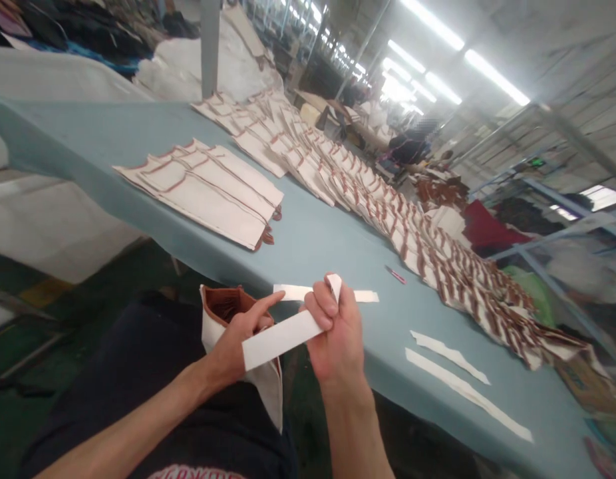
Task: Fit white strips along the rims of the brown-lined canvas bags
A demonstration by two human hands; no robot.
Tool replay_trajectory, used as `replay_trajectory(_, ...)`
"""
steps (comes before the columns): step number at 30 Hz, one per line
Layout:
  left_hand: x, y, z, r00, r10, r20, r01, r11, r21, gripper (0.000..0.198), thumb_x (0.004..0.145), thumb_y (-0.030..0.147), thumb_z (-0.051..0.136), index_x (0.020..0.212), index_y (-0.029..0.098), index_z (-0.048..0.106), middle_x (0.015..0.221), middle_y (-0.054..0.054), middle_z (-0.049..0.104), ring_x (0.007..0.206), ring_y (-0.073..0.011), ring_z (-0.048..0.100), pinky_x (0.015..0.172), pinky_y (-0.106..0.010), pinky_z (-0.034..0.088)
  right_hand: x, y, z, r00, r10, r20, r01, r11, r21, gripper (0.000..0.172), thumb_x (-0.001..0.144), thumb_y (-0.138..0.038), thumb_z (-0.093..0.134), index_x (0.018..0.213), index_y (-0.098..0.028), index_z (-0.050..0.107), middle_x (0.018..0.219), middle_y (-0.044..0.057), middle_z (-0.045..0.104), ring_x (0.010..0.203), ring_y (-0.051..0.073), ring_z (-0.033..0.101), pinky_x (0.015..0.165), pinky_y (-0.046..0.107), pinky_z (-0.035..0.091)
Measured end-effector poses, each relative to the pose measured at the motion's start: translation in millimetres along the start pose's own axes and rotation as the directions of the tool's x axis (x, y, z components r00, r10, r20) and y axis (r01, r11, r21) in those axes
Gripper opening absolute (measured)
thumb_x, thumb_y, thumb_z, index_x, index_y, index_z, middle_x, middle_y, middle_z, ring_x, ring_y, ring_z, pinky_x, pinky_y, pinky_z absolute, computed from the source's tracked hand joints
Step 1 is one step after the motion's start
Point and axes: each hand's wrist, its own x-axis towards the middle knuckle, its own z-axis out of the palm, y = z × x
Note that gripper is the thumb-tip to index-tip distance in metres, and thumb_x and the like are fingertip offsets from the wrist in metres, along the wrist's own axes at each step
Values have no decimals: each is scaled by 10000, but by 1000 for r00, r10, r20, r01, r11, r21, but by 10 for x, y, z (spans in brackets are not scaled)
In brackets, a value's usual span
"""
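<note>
My right hand (335, 326) is closed around a white strip (281, 340), its lower part slanting down to the left across my left wrist and a folded end poking out above the fist. My left hand (248, 329) is curled at the rim of a cream bag (235, 303) with a brown lining, which hangs over my lap; its index finger points toward the table edge. Some of those fingers are hidden by the bag. Behind my right fist, another pale strip (365, 296) lies flat along the table's near edge.
On the blue-green table (318, 239) lies a stack of cream panels (208, 193) with brown edging. A long row of similar pieces (382, 199) runs along the far side. A small red-handled tool (396, 275) and torn white strips (467, 392) lie to the right.
</note>
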Motion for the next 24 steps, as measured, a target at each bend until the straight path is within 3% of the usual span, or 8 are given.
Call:
replay_trajectory(3, -206, 50, -34, 998, 55, -3, -55, 997, -60, 893, 1008, 545, 779, 1769, 137, 552, 641, 94, 604, 575, -180, 584, 603, -278, 449, -2, 202, -187, 995, -1, -103, -3, 999, -38, 572, 930, -457, 810, 749, -281, 298, 633, -144, 176, 522, 106, 84, 461, 203, 232)
replay_trajectory(5, -355, 119, -42, 997, 71, -22, -72, 994, -87, 773, 1042, 568, 764, 1707, 189, 656, 694, 46, 700, 605, -191, 634, 637, -285, 518, -44, 323, -263, 993, 27, -116, -33, 998, -51, 593, 920, -490, 825, 746, -281, 298, 643, -143, 183, 531, 106, 83, 466, 205, 232)
replay_trajectory(9, -565, 312, -126, 996, 56, -65, -62, 994, -86, 436, 1093, 595, 693, 1185, 265, 964, 987, -99, 922, 833, -268, 815, 825, -331, 662, -149, 533, -261, 990, 93, -107, -98, 994, -50, 625, 897, -536, 844, 723, -278, 302, 642, -142, 197, 532, 100, 90, 481, 211, 251)
replay_trajectory(15, -601, 619, -381, 979, -90, -185, 63, 987, -148, 421, 1036, 570, 752, 844, 238, 925, 781, -59, 849, 684, -225, 734, 701, -301, 621, -264, 993, -179, 957, 287, -50, -289, 957, -39, 709, 861, -681, 865, 692, -289, 298, 600, -133, 238, 524, 104, 143, 470, 228, 246)
replay_trajectory(17, -595, 662, -460, 970, -159, -185, 109, 962, -250, 488, 975, 642, 808, 743, 219, 876, 713, -59, 797, 645, -214, 694, 667, -298, 610, -336, 1173, -206, 938, 344, -38, -345, 927, -147, 662, 886, -806, 775, 710, -304, 381, 590, -113, 319, 498, 120, 244, 460, 246, 289)
replay_trajectory(19, -603, 663, -538, 954, -256, -158, 197, 929, -314, 569, 884, 727, 880, 671, 202, 824, 655, -55, 748, 618, -207, 671, 619, -286, 579, -423, 1288, -278, 939, 341, -37, -335, 885, -322, 605, 942, -857, 688, 766, -293, 552, 635, -48, 528, 545, 172, 479, 500, 281, 411)
replay_trajectory(21, -627, 642, -612, 933, -330, -141, 274, 910, -312, 636, 814, 795, 914, 664, 187, 802, 626, -49, 726, 574, -197, 657, 551, -267, 525, -504, 1290, -381, 951, 308, -26, -286, 847, -449, 465, 919, -705, 856, 884, -255, 744, 836, 41, 760, 781, 243, 706, 637, 311, 531)
replay_trajectory(24, -679, 617, -698, 907, -414, -80, 371, 874, -315, 742, 835, 917, 826, 791, 176, 834, 612, -53, 745, 534, -224, 701, 523, -281, 539, -564, 1093, -495, 997, 79, -14, -66, 695, -716, 339, 977, -543, 861, 1163, -259, 866, 1093, 96, 879, 1022, 290, 801, 815, 345, 598)
